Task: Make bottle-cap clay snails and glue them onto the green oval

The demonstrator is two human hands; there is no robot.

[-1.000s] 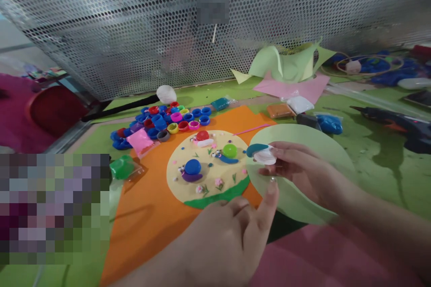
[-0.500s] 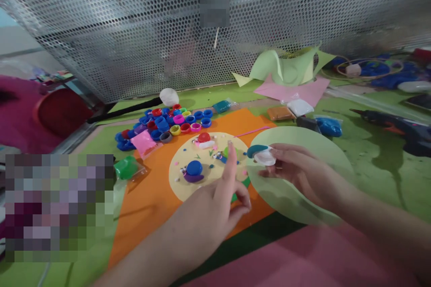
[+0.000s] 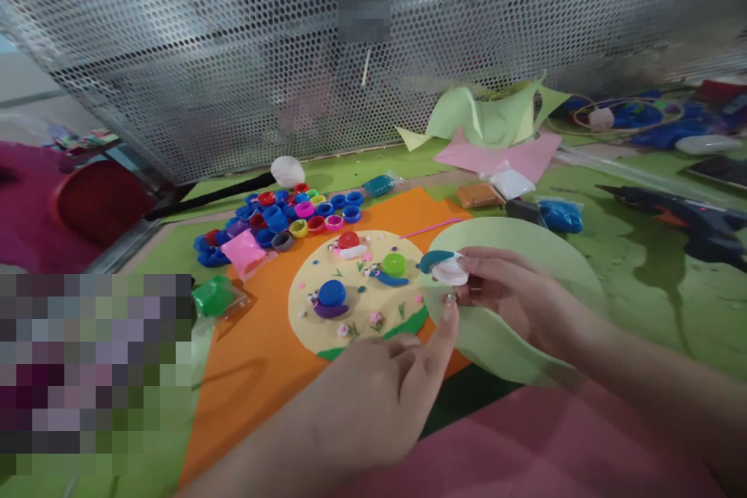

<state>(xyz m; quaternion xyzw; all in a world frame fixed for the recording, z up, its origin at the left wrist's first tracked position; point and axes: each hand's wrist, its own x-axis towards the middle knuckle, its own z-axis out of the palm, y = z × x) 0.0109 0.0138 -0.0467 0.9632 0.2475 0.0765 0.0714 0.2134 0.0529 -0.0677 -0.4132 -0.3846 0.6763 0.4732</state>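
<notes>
My right hand [image 3: 513, 292] pinches a white bottle cap [image 3: 450, 271] with a teal lump of modelling clay [image 3: 436, 260] on it, held above a pale green paper disc [image 3: 525, 241]. Just below the cap, one digit of my left hand [image 3: 385, 381] points up, while its other fingers curl down; I see nothing in it. Left of the hands lies a cream disc [image 3: 303, 280] decorated with bottle-cap snails: a blue one [image 3: 331, 294], a green one [image 3: 393, 264] and a red one [image 3: 348, 241]. Small clay flowers [image 3: 376, 319] and a green clay strip dot its lower part.
Loose bottle caps [image 3: 274, 218] are heaped behind the cream disc. Bagged clay packs, among them pink [image 3: 243, 249], green [image 3: 213, 296] and blue [image 3: 560, 215], lie around the orange sheet [image 3: 233, 373]. A glue gun [image 3: 689, 210] rests at right, cut paper [image 3: 484, 120] by the mesh panel.
My left hand has turned and dropped away from over the cream disc, its raised digit now lower and nearer the cap. The green snail and flowers are uncovered. My right hand keeps its hold.
</notes>
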